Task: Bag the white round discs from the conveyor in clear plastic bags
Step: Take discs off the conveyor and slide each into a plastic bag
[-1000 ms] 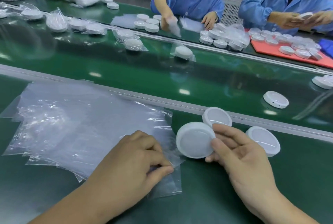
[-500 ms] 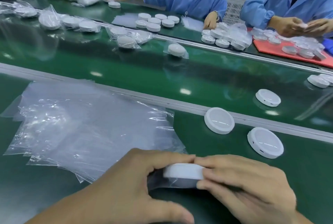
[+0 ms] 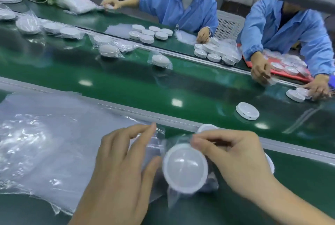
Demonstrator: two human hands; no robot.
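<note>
A green conveyor [image 3: 137, 87] runs across a packing line, bagged discs riding its far side, while two workers in blue coats [image 3: 183, 9] handle more discs beyond it; their faces are cut off by the frame. Nearer, a loose stack of bags [image 3: 45, 145] covers the table [image 3: 299, 185] at left. The left hand [image 3: 119, 166] pinches the edge of a clear bag [image 3: 183, 195] between thumb and fingers. The right hand [image 3: 233, 159] closes its fingertips on the bag's other side at the rim of a disc [image 3: 184, 167], which sits inside or at the mouth of the bag; blur hides which. A second disc [image 3: 206, 127] peeks from behind the right hand, and a third [image 3: 247, 111] lies bare on the conveyor.
</note>
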